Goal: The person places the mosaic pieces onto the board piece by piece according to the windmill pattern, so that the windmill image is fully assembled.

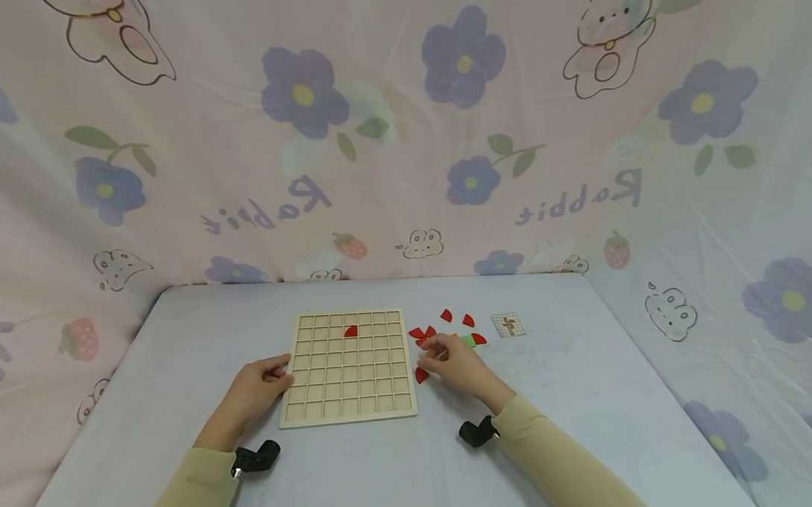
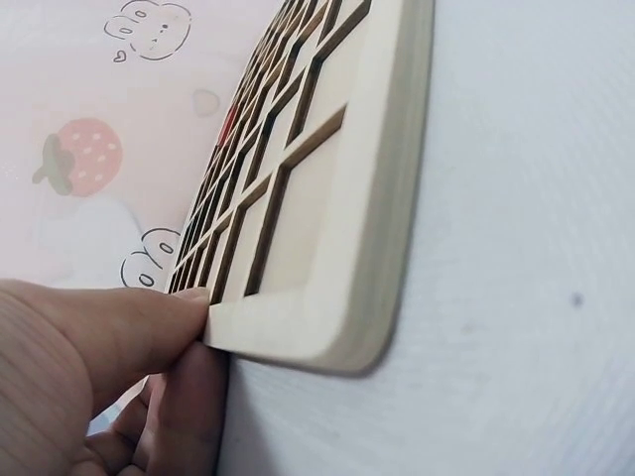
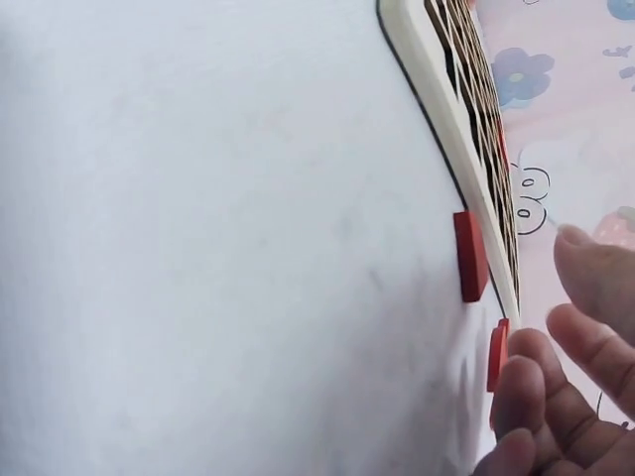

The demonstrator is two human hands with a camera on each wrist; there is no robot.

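A pale wooden grid board (image 1: 351, 418) lies flat on the table, with one red quarter-circle piece (image 1: 351, 331) in a cell near its far side. My left hand (image 1: 259, 385) holds the board's left edge, thumb on the rim (image 2: 288, 332) and fingers against the side. Just right of the board, my right hand (image 1: 458, 365) hovers over loose pieces with thumb and fingers apart, nothing visible between them. One red piece (image 1: 421, 374) lies beside the board near that hand; another red piece (image 3: 470, 258) shows in the right wrist view. The hand partly covers a green piece (image 1: 468, 341).
More red pieces (image 1: 446, 315) lie scattered beyond the right hand. A small square card (image 1: 508, 325) with a grid and a brown pattern lies further right. A printed fabric curtain (image 1: 389, 157) rises behind the white table (image 1: 566, 412).
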